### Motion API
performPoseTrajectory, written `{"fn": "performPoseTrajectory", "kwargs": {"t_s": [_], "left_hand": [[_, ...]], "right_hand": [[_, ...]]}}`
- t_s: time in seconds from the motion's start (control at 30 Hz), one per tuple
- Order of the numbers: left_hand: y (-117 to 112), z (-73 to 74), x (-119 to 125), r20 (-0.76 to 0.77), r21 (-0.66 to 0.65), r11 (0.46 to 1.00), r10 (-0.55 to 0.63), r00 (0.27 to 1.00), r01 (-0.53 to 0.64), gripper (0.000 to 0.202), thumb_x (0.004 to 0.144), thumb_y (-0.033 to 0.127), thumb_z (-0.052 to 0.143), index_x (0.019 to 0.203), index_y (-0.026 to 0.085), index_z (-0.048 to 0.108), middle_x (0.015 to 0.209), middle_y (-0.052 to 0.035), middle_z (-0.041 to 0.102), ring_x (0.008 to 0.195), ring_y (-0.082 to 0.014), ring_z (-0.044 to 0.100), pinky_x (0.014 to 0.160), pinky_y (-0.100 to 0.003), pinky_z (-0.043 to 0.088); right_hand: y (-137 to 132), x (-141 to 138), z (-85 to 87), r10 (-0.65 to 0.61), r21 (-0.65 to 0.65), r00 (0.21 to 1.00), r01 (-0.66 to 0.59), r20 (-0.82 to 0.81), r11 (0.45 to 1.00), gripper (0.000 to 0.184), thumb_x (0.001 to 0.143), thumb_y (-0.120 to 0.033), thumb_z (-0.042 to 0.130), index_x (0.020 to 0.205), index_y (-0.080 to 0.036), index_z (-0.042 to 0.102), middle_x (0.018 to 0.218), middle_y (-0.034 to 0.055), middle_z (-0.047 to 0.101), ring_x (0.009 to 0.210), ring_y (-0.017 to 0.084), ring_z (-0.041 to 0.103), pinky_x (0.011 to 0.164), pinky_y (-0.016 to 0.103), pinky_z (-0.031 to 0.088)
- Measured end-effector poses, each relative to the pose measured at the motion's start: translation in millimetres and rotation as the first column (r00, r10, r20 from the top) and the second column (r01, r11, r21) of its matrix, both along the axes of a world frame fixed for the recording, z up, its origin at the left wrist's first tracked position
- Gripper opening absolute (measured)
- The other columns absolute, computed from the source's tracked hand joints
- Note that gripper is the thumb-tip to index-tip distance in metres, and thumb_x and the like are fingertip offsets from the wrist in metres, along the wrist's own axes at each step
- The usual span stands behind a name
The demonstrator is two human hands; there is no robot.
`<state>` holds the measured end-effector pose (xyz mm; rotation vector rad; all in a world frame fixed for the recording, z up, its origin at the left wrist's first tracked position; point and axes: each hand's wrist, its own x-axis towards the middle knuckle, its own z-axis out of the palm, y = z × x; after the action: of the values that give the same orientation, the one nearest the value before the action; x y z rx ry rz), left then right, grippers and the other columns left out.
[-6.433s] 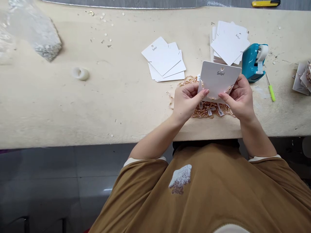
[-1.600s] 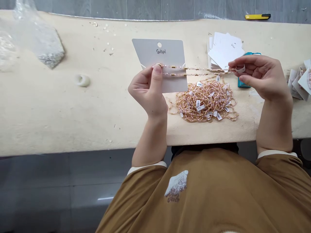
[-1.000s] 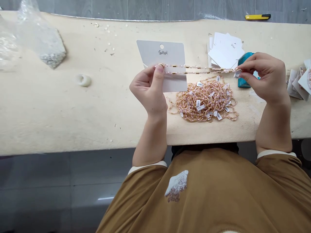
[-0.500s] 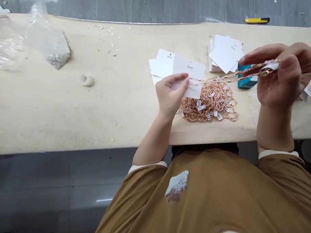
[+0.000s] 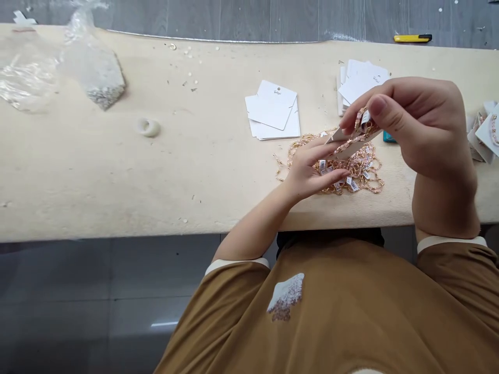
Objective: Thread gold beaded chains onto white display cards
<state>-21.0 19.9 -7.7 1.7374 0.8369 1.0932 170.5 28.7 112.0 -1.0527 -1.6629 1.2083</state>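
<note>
My right hand pinches a beaded necklace in pink and gold between thumb and fingers, together with a white display card seen nearly edge-on. A small tag shows by the thumb. My left hand is open, its thumb apart from the stretched fingers, which reach to the card's near edge; the fingertips are partly hidden. Below both hands lies a tangled pile of similar necklaces with barcode tags.
White cards lie left of the pile, with a second card stack behind it. A teal object is mostly covered by my right hand. Filled cards sit far right. Also there: a yellow cutter, a white ring, plastic bags.
My right hand has moved left with the necklace, which now hangs bunched rather than stretched. The card has left the table and is in my right hand. My left hand has let go of the strand.
</note>
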Motion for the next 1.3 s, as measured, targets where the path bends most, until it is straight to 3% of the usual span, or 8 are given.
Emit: {"fn": "performPoseTrajectory", "kwargs": {"t_s": [0.17, 0.27, 0.43, 0.63, 0.73, 1.0, 1.17, 1.3], "left_hand": [[-0.7, -0.7, 7.4, 0.157, -0.175, 0.981, 0.111, 0.981, -0.083, 0.019, 0.084, 0.046, 0.078, 0.082, 0.026, 0.080, 0.075, 0.0002, 0.077, 0.065, -0.0070, 0.066, 0.060, -0.023, 0.052], [-0.3, 0.4, 8.4, 0.173, -0.241, 0.966, 0.141, 0.975, -0.097, 0.020, 0.085, 0.046, 0.077, 0.081, 0.027, 0.080, 0.064, 0.0022, 0.072, 0.057, -0.0054, 0.060, 0.056, -0.022, 0.047], [-0.1, 1.4, 6.5, 0.087, -0.270, 0.958, 0.127, 0.988, -0.099, 0.025, 0.090, 0.050, 0.069, 0.085, 0.030, 0.081, 0.084, 0.0000, 0.080, 0.075, -0.0074, 0.070, 0.067, -0.024, 0.052], [0.0, -1.8, 5.4, 0.040, -0.291, 0.953, 0.102, 0.994, -0.086, 0.031, 0.092, 0.056, 0.063, 0.093, 0.031, 0.082, 0.096, -0.0005, 0.082, 0.085, -0.0088, 0.072, 0.078, -0.026, 0.054], [0.6, -3.3, 5.2, 0.030, -0.315, 0.947, 0.082, 0.996, -0.069, 0.033, 0.092, 0.057, 0.062, 0.095, 0.031, 0.081, 0.099, -0.0006, 0.082, 0.088, -0.0092, 0.073, 0.081, -0.025, 0.055], [1.1, -2.0, 5.2, 0.037, -0.378, 0.925, 0.051, 0.998, -0.033, 0.035, 0.089, 0.058, 0.067, 0.093, 0.027, 0.081, 0.096, -0.0017, 0.082, 0.086, -0.0090, 0.073, 0.077, -0.022, 0.056], [4.0, 1.8, -2.6, 0.033, -0.440, 0.897, -0.031, 0.999, 0.042, 0.036, 0.084, 0.056, 0.075, 0.102, 0.025, 0.079, 0.110, -0.0043, 0.080, 0.105, -0.0123, 0.075, 0.095, -0.023, 0.062], [4.5, -0.8, -6.5, -0.034, -0.311, 0.948, -0.076, 0.997, 0.062, 0.057, 0.080, 0.061, 0.077, 0.125, 0.028, 0.070, 0.121, -0.0060, 0.076, 0.108, -0.0168, 0.075, 0.091, -0.026, 0.066]], "right_hand": [[8.8, 7.5, -10.7, -0.103, -0.003, 0.991, 0.103, -0.081, 0.995, 0.022, 0.095, -0.032, 0.068, 0.078, -0.020, 0.077, 0.075, 0.0012, 0.072, 0.068, 0.011, 0.065, 0.063, 0.027, 0.048], [13.0, 14.3, -20.4, -0.137, -0.081, 0.972, 0.123, -0.191, 0.989, 0.028, 0.090, -0.036, 0.074, 0.067, -0.021, 0.071, 0.079, 0.0024, 0.075, 0.064, 0.012, 0.065, 0.061, 0.028, 0.052], [18.4, 21.7, -39.1, -0.154, -0.209, 0.946, 0.095, -0.286, 0.973, 0.029, 0.089, -0.047, 0.073, 0.078, -0.021, 0.072, 0.086, 0.0046, 0.075, 0.079, 0.016, 0.072, 0.075, 0.033, 0.063], [17.6, 19.9, -41.7, -0.160, -0.174, 0.935, 0.109, -0.317, 0.979, 0.010, 0.084, -0.031, 0.079, 0.090, -0.023, 0.079, 0.092, 0.0045, 0.077, 0.073, 0.017, 0.074, 0.067, 0.031, 0.065], [17.6, 16.7, -40.0, -0.157, -0.144, 0.938, 0.117, -0.309, 0.983, 0.021, 0.077, -0.028, 0.085, 0.097, -0.025, 0.081, 0.090, 0.0017, 0.078, 0.069, 0.015, 0.074, 0.063, 0.027, 0.064], [25.2, 15.2, -44.9, -0.109, -0.129, 0.913, 0.063, -0.393, 0.990, 0.030, 0.067, -0.015, 0.090, 0.093, -0.025, 0.079, 0.081, 0.0004, 0.075, 0.079, 0.015, 0.073, 0.064, 0.026, 0.060], [23.8, 18.3, -39.1, -0.165, -0.258, 0.900, 0.061, -0.404, 0.964, 0.029, 0.062, -0.030, 0.093, 0.086, -0.031, 0.077, 0.076, -0.0058, 0.071, 0.057, 0.007, 0.057, 0.051, 0.023, 0.046], [23.7, 16.9, -36.9, -0.134, -0.262, 0.888, 0.016, -0.440, 0.965, 0.020, 0.074, -0.026, 0.083, 0.093, -0.030, 0.079, 0.083, -0.0049, 0.072, 0.051, 0.005, 0.052, 0.049, 0.023, 0.043]]}}
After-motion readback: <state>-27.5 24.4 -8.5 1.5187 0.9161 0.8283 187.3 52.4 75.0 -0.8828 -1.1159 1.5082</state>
